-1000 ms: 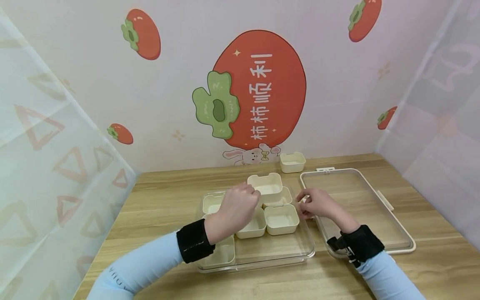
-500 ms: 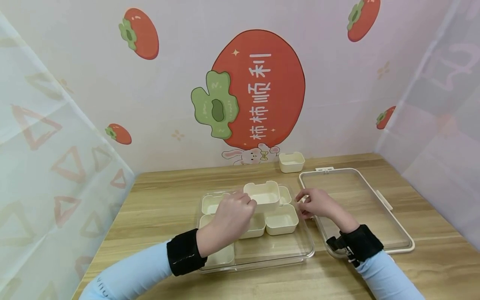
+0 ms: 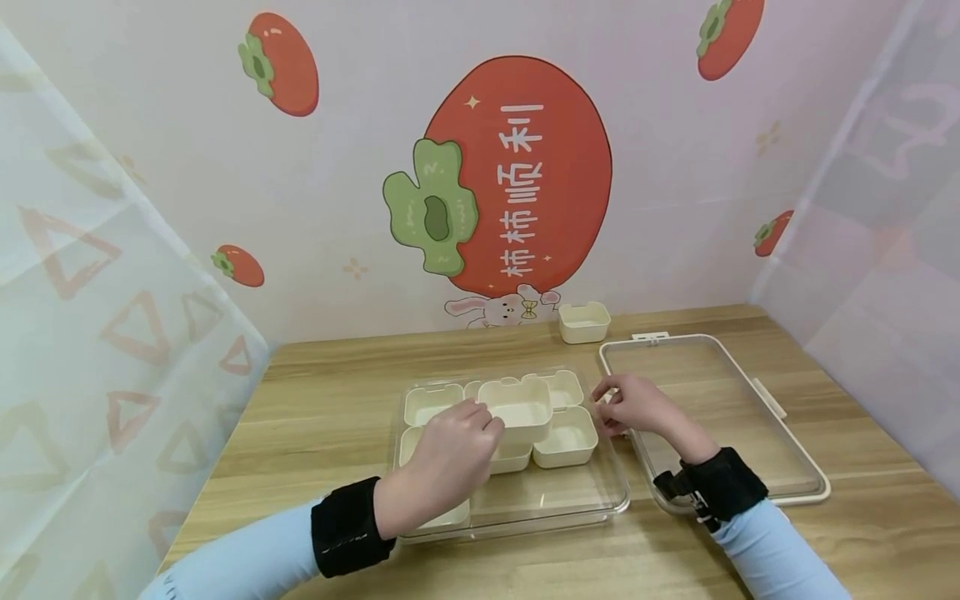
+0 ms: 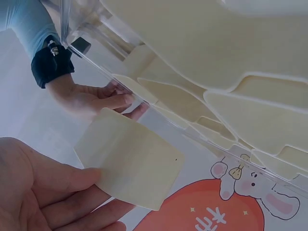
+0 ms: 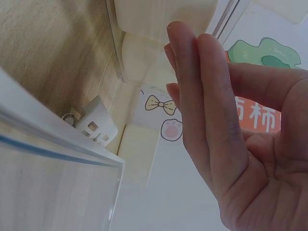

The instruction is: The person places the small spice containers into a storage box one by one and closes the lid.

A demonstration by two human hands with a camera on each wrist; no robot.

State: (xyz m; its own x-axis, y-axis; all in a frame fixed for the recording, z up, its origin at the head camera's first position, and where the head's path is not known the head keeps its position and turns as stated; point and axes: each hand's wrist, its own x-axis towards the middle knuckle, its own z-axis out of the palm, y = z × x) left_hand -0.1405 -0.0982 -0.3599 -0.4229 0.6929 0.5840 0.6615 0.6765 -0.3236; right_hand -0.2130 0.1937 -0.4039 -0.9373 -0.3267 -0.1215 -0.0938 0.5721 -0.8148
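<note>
My left hand (image 3: 448, 458) pinches a small cream plastic container (image 3: 516, 410) by its left side, holding it above the other containers. In the left wrist view, thumb and fingers grip one end of this container (image 4: 132, 161). Below it, several like cream containers, one of them the right-hand container (image 3: 566, 437), sit inside a clear storage box (image 3: 543, 523). My right hand (image 3: 637, 406) is at the box's right side, its fingers extended and slightly bent, with nothing between them in the right wrist view. Whether the fingertips touch the box wall I cannot tell.
A clear lid (image 3: 720, 417) with a white rim and latches lies on the wooden table (image 3: 322, 400), right of the box. Another cream container (image 3: 585, 323) stands at the back near the printed wall (image 3: 352, 167). Fabric walls rise on both sides.
The left hand has moved the held container down, toward me and slightly left, over the front row in the box. The right hand has stayed put.
</note>
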